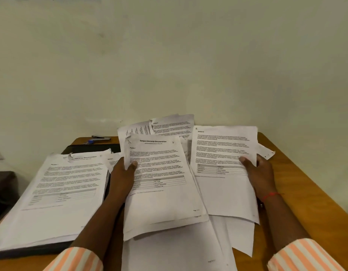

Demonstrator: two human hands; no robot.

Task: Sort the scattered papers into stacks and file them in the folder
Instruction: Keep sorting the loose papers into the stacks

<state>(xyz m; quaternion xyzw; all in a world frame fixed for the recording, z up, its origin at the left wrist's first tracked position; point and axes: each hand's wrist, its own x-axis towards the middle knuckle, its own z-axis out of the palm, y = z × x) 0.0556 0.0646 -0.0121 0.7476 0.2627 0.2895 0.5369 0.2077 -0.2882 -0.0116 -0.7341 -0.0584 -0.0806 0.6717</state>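
**Sorting in progress at a wooden table (306, 192) set against a pale wall.** The person's left hand (123, 173) grips a thin bundle (161, 192) headed "Sample Internship Documentation" by its left edge. The thumb lies on the top page and the fingers curl beneath. The right hand (259, 173) pinches a section page (222, 149) at its right edge, thumb on the print and fingers behind. Whether it holds one sheet or several cannot be told.

Both handfuls are held over the loose sheets (169, 255), which lie overlapping and askew across the middle of the table. More crumpled pages (169, 124) stand propped toward the wall. To the left, a thick sorted stack (52, 192) with the same title page uppermost rests on an open black folder (32, 251). A stapler (100, 137) lies just behind the folder.

Judged stage: about midway. One stack is built and already sits on the folder. The central pile is not yet sorted, and nothing appears fastened in. The folder is not closed.
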